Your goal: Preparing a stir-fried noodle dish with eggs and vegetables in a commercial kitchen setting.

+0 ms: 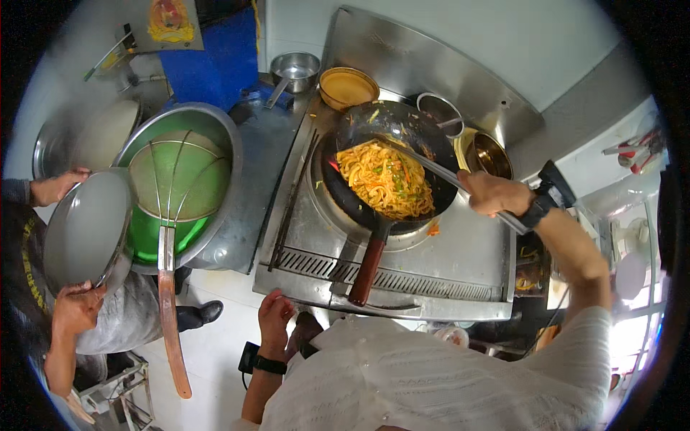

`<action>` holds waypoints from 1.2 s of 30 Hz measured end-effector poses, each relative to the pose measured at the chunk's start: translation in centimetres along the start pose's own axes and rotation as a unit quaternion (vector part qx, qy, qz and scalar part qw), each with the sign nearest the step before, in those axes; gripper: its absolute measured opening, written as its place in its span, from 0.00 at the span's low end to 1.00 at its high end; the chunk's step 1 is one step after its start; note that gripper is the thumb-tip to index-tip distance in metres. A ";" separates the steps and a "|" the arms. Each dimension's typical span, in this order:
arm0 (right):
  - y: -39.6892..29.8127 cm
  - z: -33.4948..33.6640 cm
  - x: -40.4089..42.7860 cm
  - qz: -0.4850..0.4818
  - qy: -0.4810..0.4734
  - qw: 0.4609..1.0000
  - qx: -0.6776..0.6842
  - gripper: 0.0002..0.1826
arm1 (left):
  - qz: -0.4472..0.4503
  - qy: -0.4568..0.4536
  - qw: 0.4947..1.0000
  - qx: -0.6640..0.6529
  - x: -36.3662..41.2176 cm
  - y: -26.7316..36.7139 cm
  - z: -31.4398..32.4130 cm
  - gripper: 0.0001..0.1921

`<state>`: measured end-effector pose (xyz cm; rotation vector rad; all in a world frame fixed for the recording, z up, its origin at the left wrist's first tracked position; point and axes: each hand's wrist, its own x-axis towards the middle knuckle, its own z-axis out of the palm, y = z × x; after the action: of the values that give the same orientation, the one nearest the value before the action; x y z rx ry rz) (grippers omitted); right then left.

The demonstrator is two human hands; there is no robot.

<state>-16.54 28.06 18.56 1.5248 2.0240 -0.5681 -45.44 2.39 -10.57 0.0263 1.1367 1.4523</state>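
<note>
My right hand (493,195) grips the metal handle of a wok ladle (431,166); its far end reaches into noodles (385,183) with strips of vegetable. The noodles fill the middle of a black wok (372,123) on a stainless steel stove. Toward me points the wok's reddish-brown wooden handle (367,273), with no hand on it. My left hand (276,312) is near the stove's front edge, left of that handle, its fingers partly curled; nothing shows in it. Whether it touches the edge I cannot tell.
At the left a co-worker's hands (80,307) hold a steel bowl (89,231) beside a large basin (233,161). A wooden-handled strainer (172,323) lies across the basin. Behind the wok stand a bowl of yellowish liquid (349,89), a small strainer (439,113) and a metal pot (491,156).
</note>
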 end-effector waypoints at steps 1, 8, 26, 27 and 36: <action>1.9 0.8 -0.5 -0.092 0.072 0.989 -0.091 0.10 | -0.004 0.006 1.000 0.008 0.1 -0.4 0.3 0.10; 4.0 4.6 -10.2 -0.110 0.211 0.912 -0.334 0.09 | -0.003 -0.042 0.999 0.018 1.7 -1.1 2.7 0.12; 9.4 8.5 -10.2 -0.044 0.155 0.973 -0.165 0.12 | -0.049 -0.106 0.989 0.087 2.9 -2.8 7.8 0.10; 9.2 9.1 -8.0 -0.056 0.172 0.967 -0.181 0.12 | -0.046 -0.103 0.990 0.086 3.0 -2.9 7.7 0.10; 9.3 7.3 -7.7 0.173 0.111 0.974 -0.093 0.14 | -0.017 -0.073 0.994 0.081 2.6 -1.5 5.9 0.10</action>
<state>-4.74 20.38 17.80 1.8320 1.8436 -0.0704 -41.45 7.59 -9.98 0.2221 1.1266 1.3025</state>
